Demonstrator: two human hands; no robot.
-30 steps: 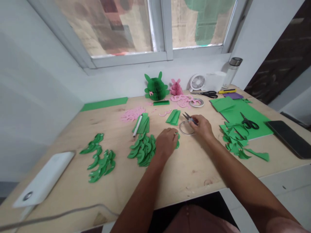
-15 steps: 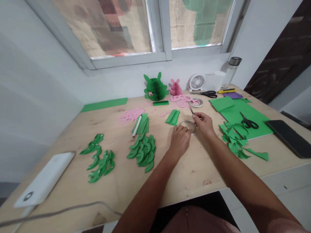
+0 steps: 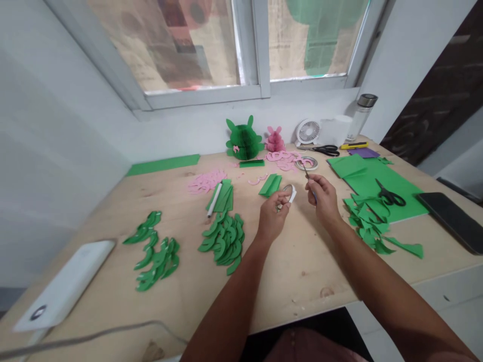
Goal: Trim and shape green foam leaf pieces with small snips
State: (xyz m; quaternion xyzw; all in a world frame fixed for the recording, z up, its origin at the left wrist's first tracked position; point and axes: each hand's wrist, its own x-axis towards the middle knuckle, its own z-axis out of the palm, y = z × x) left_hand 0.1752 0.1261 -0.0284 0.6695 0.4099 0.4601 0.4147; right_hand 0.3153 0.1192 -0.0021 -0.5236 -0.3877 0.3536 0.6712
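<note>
The left hand (image 3: pixel 272 213) pinches a roll of tape (image 3: pixel 292 194) above the table (image 3: pixel 279 281), near the folded green paper (image 3: pixel 270 185). The right hand (image 3: pixel 323 198) holds a small dark tool (image 3: pixel 306 171), its tip by the flat ring (image 3: pixel 307 163).

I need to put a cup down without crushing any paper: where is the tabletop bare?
The tabletop is bare between the green strip and the left green crescents, between those and the larger crescent pile, and between the forearms. It is crowded at the back around the fan, and at right around the green scraps and phone.
</note>
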